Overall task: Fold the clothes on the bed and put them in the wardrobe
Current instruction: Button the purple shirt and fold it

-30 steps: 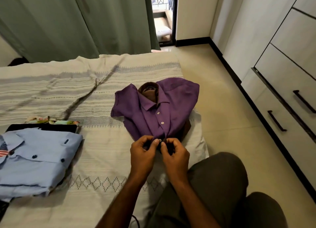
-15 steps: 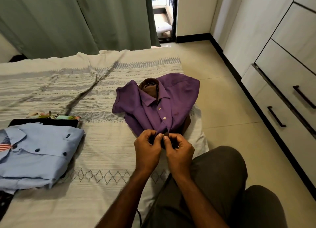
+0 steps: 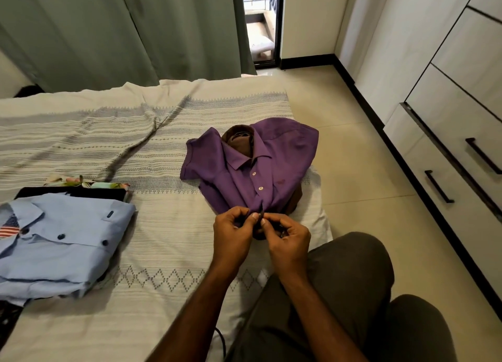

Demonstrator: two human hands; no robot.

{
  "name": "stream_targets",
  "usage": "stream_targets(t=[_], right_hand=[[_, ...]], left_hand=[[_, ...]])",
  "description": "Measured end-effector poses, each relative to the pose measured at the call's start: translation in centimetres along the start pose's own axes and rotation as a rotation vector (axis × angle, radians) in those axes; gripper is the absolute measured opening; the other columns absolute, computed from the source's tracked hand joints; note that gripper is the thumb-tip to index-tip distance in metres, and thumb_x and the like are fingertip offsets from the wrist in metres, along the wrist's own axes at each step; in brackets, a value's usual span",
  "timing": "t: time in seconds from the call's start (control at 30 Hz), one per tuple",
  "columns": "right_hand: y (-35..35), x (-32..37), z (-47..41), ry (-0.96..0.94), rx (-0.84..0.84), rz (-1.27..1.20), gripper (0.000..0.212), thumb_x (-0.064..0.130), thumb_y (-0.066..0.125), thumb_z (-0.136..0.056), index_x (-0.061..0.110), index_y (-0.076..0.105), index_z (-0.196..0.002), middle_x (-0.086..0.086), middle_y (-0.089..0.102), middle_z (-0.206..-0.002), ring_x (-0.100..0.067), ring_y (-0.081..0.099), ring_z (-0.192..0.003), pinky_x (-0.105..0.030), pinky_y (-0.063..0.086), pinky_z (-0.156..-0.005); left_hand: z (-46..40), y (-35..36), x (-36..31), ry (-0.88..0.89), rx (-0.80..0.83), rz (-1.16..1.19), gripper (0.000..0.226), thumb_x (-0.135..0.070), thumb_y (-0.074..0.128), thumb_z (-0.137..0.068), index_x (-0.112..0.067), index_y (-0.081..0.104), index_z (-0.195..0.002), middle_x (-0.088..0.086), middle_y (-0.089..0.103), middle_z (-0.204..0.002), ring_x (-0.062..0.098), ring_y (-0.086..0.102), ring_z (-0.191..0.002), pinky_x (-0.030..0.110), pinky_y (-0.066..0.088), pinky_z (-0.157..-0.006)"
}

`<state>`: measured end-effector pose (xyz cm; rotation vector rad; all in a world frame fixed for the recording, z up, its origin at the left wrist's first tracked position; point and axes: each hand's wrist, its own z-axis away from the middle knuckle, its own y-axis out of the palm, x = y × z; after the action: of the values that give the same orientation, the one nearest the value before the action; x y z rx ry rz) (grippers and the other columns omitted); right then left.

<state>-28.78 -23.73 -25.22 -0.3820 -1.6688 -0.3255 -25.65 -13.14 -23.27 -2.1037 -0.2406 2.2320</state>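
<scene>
The person's two hands have stayed together at the near hem of the purple short-sleeved button-up shirt (image 3: 252,168), which lies collar-away on the cream woven bedspread with grey patterned bands (image 3: 135,149) near the bed's right edge. Over the last second little has shifted: the left hand (image 3: 232,235) and the right hand (image 3: 288,242) were already pinching the front placket where its two edges meet, and they are still there, with the fingers worked a touch closer together. Both hands are curled and pinching the purple fabric at its lowest front point; what looks like a button shows between the fingertips, though it is too small to be sure. Two white buttons higher up the front appear fastened.

That points to a buttoning step, not a fold: the person seems to be closing the bottom of the shirt so it will hold its shape when folded. A brown garment (image 3: 239,141) shows inside the collar and at the lower right edge, so the purple shirt may be lying over another piece.

To the left, a folded light blue shirt with dark buttons (image 3: 59,242) sits on a stack including a black garment (image 3: 70,191). The white wardrobe with black bar handles (image 3: 448,155) stands across the tiled floor, its visible drawers closed, so putting away appears to lie some way ahead.
</scene>
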Motion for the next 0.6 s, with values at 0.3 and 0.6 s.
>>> stream_targets(t=[0.3, 0.6], right_hand=[[0.0, 0.0, -0.2, 0.042, 0.039, 0.052, 0.018, 0.005, 0.073, -0.090, 0.023, 0.071, -0.092, 0.007, 0.073, -0.086, -0.009, 0.073, -0.079, -0.024, 0.059, -0.069], [0.5, -0.5, -0.1, -0.013, -0.060, 0.153, 0.004, 0.010, 0.076, -0.088, 0.013, 0.073, -0.086, 0.010, 0.072, -0.076, -0.007, 0.070, -0.069, -0.027, 0.059, -0.061]], left_hand=[[-1.7, -1.6, -1.6, -0.160, 0.205, 0.023, 0.010, 0.000, 0.074, -0.085, -0.009, 0.076, -0.080, 0.014, 0.072, -0.077, 0.023, 0.067, -0.076, 0.041, 0.055, -0.078], [0.5, -0.7, -0.3, 0.238, -0.103, -0.396, 0.004, -0.027, 0.070, -0.077, -0.028, 0.073, -0.079, -0.011, 0.064, -0.081, 0.010, 0.066, -0.077, 0.047, 0.056, -0.073]])
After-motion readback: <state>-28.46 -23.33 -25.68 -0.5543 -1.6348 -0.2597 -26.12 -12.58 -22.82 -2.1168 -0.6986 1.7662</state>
